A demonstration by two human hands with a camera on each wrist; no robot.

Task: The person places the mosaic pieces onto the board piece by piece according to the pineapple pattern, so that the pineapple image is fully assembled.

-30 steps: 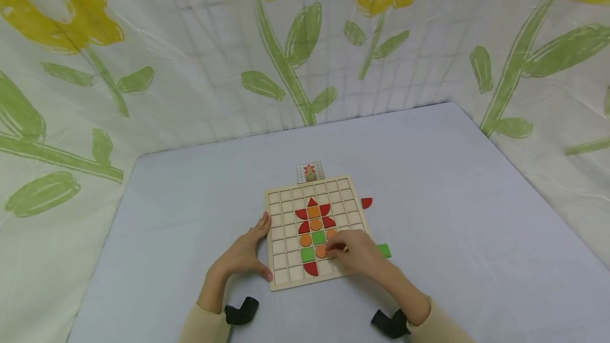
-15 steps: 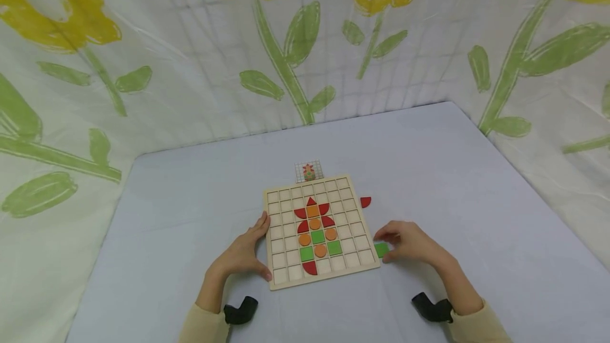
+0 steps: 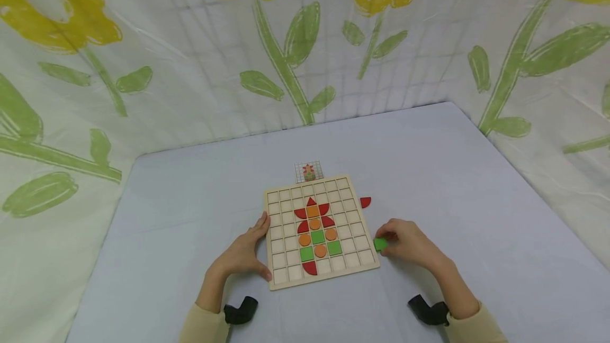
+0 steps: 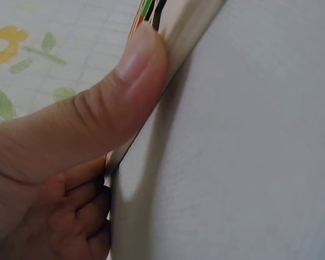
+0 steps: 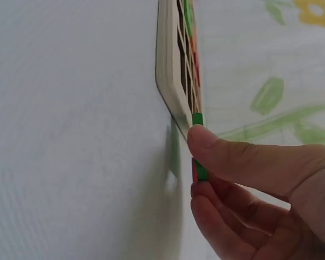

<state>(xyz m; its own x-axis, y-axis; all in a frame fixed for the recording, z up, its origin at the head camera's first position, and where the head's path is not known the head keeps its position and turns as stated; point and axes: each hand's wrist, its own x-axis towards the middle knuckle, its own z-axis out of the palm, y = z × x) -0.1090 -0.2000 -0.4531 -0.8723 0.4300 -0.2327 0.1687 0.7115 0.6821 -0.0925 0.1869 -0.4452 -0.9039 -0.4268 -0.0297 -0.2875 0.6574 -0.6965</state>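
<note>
- Green, flat and square, the tile [image 3: 380, 244] sits pinched in the right hand [image 3: 409, 245], just off the right edge of the board [image 3: 282, 275], near that edge's lower end.
- Being square, the tile has no clear long axis; in the right wrist view it [image 5: 199, 146] shows edge-on as a thin green strip, held between thumb and fingers [image 5: 216, 203], its thin edge towards the board's rim [image 5: 168, 70].
- Whether the tile touches the board or the table [image 3: 476, 184] cannot be told.
- The tile matches in colour the three green squares [image 3: 317, 236] already set in the board's cells.
- The board is pale wood with a grid of square cells; red petal shapes [image 3: 301, 213], orange discs [image 3: 314, 223] and the green squares form a flower figure in its middle, with a red half-disc [image 3: 310, 267] in the bottom row.
- The left hand [image 3: 243, 253] grasps the board's left edge: the thumb [image 4: 119, 92] presses on the rim, and the fingers curl beside it lower down.
- A loose red piece [image 3: 365, 202] lies on the table just beside the board's right edge, further up, apart from the right hand.
- A small pattern card [image 3: 308, 171] lies at the board's far edge, showing a small flower figure.
- The table is covered in pale cloth; a backdrop [image 3: 286, 41] printed with yellow flowers and green leaves stands behind it.
</note>
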